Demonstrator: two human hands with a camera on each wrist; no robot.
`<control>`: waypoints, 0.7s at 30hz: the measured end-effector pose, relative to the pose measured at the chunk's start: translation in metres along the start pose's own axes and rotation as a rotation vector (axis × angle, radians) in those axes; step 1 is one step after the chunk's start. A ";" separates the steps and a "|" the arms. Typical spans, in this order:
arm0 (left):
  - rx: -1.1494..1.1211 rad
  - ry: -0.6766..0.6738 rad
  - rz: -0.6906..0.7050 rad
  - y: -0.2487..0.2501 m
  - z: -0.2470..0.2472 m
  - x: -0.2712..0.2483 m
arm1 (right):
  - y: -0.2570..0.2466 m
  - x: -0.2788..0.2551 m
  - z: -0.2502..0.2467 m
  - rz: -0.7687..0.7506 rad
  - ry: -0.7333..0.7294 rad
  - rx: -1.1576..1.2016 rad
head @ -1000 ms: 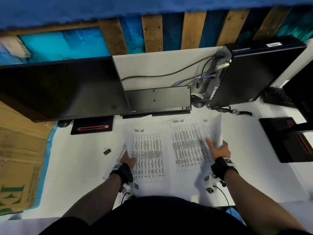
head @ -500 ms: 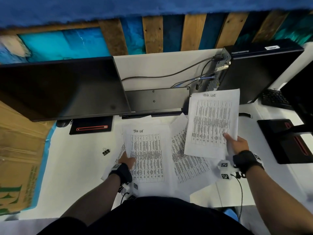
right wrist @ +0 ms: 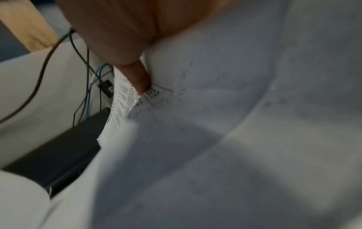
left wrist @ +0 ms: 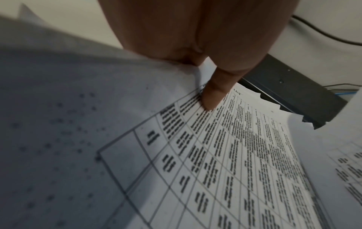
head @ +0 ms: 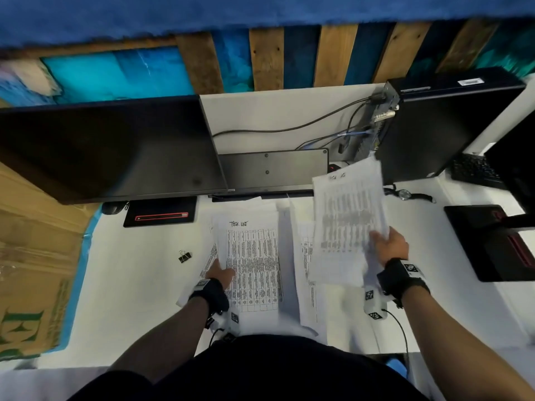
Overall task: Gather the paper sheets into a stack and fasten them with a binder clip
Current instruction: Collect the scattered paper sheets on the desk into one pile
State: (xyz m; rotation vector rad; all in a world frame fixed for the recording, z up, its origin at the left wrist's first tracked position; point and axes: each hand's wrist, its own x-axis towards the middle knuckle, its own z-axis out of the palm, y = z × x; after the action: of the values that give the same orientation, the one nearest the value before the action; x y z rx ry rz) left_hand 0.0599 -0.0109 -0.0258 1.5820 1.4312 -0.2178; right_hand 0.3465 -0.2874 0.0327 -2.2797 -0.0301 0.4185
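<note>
Printed "TASK LIST" paper sheets lie spread on the white desk (head: pixel 130 285). My left hand (head: pixel 221 274) grips the left edge of the top sheet (head: pixel 252 264), and its thumb (left wrist: pixel 212 96) presses on the print. Another sheet sticks out beneath it to the left. My right hand (head: pixel 389 244) holds a lifted sheet (head: pixel 347 221), blurred by motion, above the middle sheets (head: pixel 307 256). Its thumb (right wrist: pixel 141 80) pinches that sheet's edge. A small black binder clip (head: pixel 184 257) lies on the desk left of the papers, apart from both hands.
A dark monitor (head: pixel 101 149) stands at the back left, its base (head: pixel 160 215) just behind the papers. Behind them a keyboard (head: pixel 272 169) leans upright, with a computer tower (head: pixel 448 125) and cables to its right. A cardboard box (head: pixel 29 270) is far left and a wristwatch (head: pixel 405 194) far right.
My right hand picked a sheet up off the right side of the desk, raised it and has carried it a little leftward. The left hand has stayed on its sheet.
</note>
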 end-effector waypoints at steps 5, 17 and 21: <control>0.031 -0.013 -0.021 0.003 0.000 -0.005 | -0.041 0.005 -0.033 0.008 0.129 0.536; 0.033 0.005 -0.002 0.004 -0.001 -0.010 | -0.010 -0.006 0.019 0.116 -0.265 0.091; 0.026 -0.004 0.003 0.007 -0.002 -0.015 | 0.023 -0.016 0.041 0.139 -0.318 -0.309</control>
State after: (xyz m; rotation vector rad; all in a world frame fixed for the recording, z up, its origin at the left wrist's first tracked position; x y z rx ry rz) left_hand 0.0605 -0.0188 -0.0113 1.6037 1.4281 -0.2388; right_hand 0.3159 -0.2761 -0.0048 -2.5014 -0.1040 0.9001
